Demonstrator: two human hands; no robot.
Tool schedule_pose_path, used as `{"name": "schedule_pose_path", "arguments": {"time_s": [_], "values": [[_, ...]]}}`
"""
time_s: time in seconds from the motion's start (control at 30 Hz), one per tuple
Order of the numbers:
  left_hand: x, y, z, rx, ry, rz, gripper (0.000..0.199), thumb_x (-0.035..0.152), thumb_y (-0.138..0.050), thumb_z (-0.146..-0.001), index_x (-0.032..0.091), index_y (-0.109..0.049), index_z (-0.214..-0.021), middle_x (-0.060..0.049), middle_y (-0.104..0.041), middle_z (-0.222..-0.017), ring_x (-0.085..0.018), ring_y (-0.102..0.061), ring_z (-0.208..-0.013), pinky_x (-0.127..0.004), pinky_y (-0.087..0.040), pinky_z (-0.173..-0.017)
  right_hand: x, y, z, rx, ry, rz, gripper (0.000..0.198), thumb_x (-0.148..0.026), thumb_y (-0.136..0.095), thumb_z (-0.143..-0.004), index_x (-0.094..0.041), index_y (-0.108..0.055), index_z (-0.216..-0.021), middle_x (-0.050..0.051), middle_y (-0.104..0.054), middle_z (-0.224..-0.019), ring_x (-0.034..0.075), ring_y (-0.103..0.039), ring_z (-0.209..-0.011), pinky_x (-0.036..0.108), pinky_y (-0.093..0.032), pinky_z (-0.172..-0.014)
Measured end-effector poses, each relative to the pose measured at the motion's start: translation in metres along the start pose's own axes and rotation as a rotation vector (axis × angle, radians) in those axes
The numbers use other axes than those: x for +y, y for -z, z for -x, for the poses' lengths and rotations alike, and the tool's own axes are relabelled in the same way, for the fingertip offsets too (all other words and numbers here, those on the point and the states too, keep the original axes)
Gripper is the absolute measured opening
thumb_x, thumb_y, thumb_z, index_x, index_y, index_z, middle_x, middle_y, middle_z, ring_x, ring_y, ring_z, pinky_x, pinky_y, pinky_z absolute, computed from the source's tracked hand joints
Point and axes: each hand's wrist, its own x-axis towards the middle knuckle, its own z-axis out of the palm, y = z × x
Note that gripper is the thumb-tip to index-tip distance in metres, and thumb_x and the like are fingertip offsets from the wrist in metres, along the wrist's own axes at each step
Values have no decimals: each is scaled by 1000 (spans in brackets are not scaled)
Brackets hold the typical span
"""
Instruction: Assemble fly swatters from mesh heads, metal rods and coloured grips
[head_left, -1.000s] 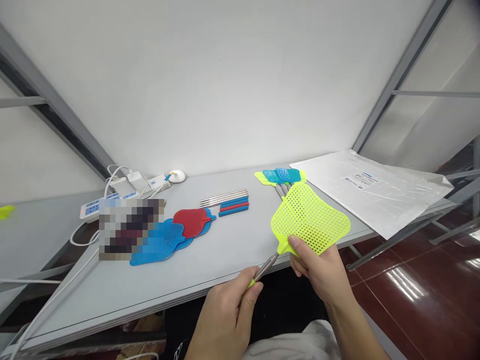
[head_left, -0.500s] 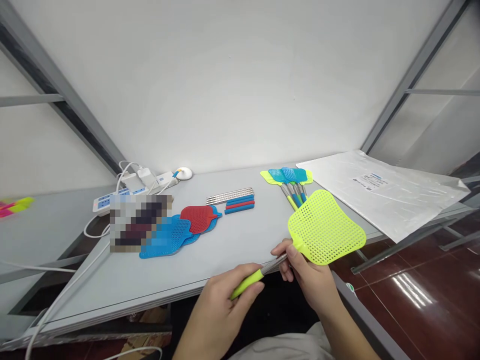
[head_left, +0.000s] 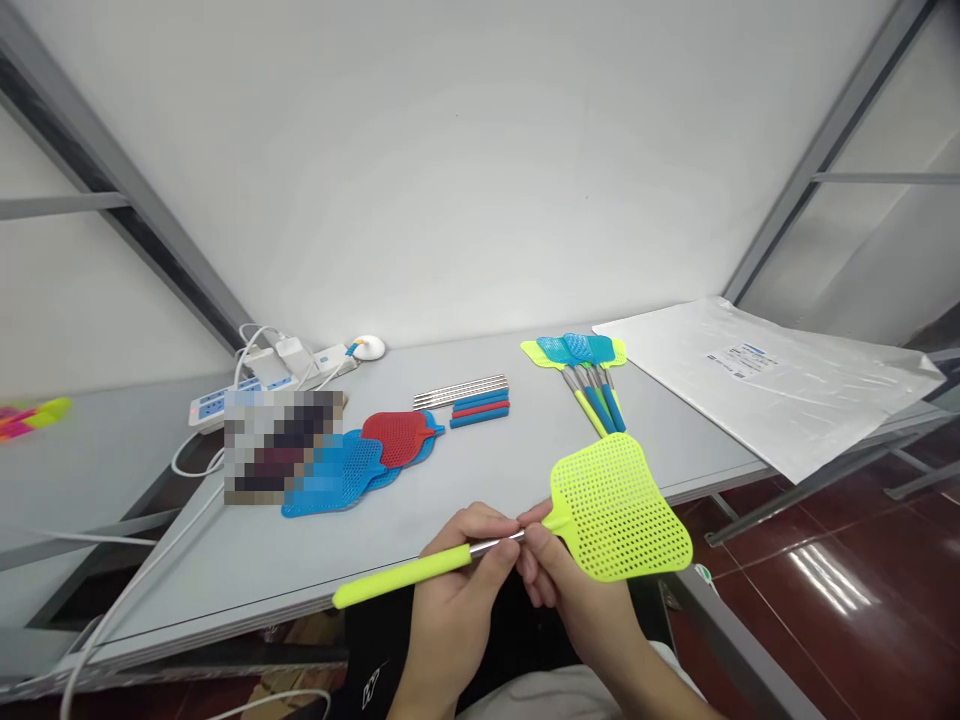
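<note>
Yellow fly swatter [head_left: 525, 535] lies crosswise between both hands: left hand [head_left: 457, 580] pinches its metal shaft, right hand [head_left: 570, 590] pinches the neck, head to the right.

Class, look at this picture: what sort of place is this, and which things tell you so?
Probably a small assembly workbench: loose swatter heads, metal rods and finished fly swatters lie sorted on a grey table beside a power strip.

A grey table [head_left: 465, 490] stands against a white wall [head_left: 450, 170], beside glossy dark-red floor tiles [head_left: 862, 600].
</note>
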Motion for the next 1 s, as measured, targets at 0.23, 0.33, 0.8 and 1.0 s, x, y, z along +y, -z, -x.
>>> {"name": "schedule_pose_path", "arguments": {"time_s": [0.23,0.33,0.8,1.0], "values": [[17,35,-4,192,-243,-186,7,24,-67,-87,21,-73,-90,-1,-60,-75,-15,-65,-61,-30,-53,-58,-28,27,-16,177,122,8,13,-33,-67,-88,-22,-65,-94,-5,-56,-59,8,-53,-47,23,-44,-48],[33,47,-4,339,-325,-136,7,25,-68,-85,20,-72,-85,0,-57,-74,-13,-61,-56,-28,-51,-51,-49,41,-23,268,220,-44,13,-33,-69,-86,-21,-64,-89,-6,-54,-59,7,-51,-48,21,-43,-47],[14,4,-3,468,-20,54,32,49,-59,-89,18,-65,-87,3,-49,-65,-12,-56,-54,-27,-46,-59,-25,23,-13,54,82,9,12,-31,-63,-91,-21,-66,-96,-3,-61,-64,9,-56,-49,24,-42,-51],[15,-3,-1,405,-18,-48,31,46,-64,-87,15,-69,-85,1,-53,-64,-12,-56,-57,-26,-43,-60,-20,23,-10,6,126,91,14,-32,-60,-93,-20,-68,-93,-2,-62,-65,10,-58,-52,26,-43,-54]]}}
